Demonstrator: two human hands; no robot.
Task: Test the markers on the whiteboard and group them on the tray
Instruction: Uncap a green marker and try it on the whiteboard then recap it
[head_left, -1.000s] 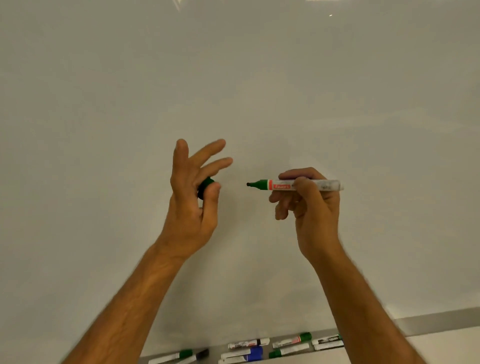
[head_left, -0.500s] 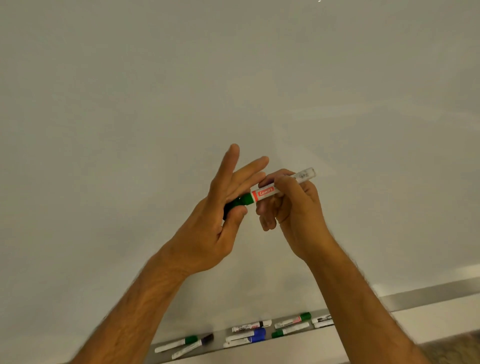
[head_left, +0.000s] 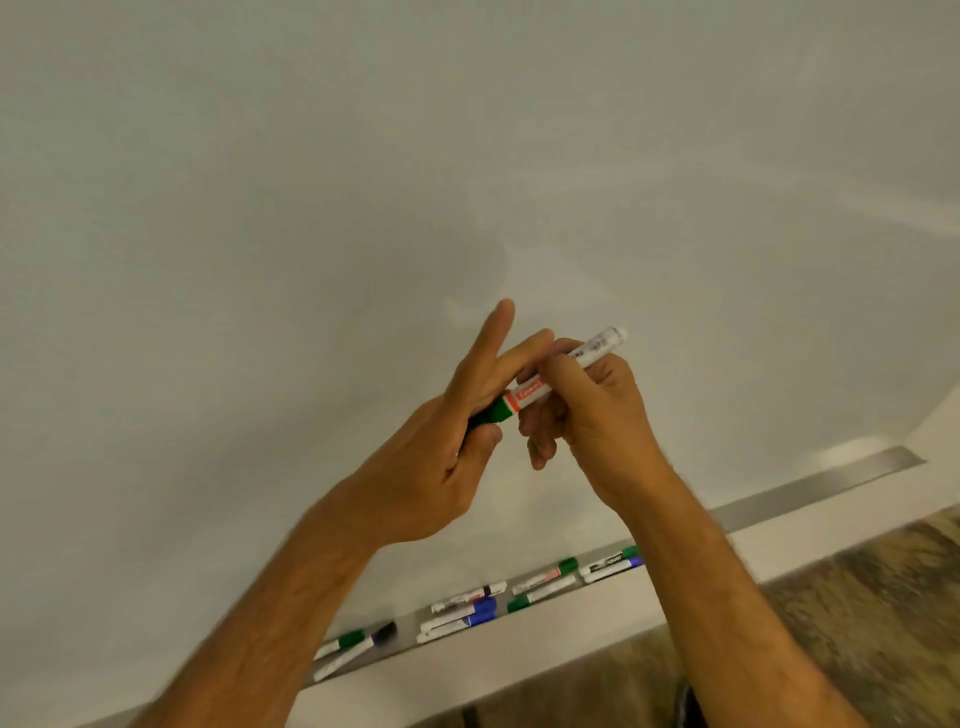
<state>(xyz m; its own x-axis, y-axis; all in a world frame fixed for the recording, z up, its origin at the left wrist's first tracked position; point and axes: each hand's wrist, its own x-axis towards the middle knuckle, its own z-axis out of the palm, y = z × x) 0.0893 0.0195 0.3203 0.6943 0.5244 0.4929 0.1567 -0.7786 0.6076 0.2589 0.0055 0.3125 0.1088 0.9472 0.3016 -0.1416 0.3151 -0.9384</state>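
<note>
- Head view showed both hands raised in front of the whiteboard (head_left: 363, 208).
- Right hand (head_left: 597, 415) gripped the green marker (head_left: 550, 382) by its white barrel, tilted up to the right.
- Left hand (head_left: 447, 457) pinched the green cap (head_left: 488, 415) at the marker's tip, other fingers extended.
- Other markers (head_left: 467, 613) lay on the tray (head_left: 821, 491) below.

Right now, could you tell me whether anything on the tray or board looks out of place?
Nothing stands out. The markers lie loosely on the tray, and the whiteboard shows no marks. The right hand holds the green marker; the left hand holds its cap end.
</note>
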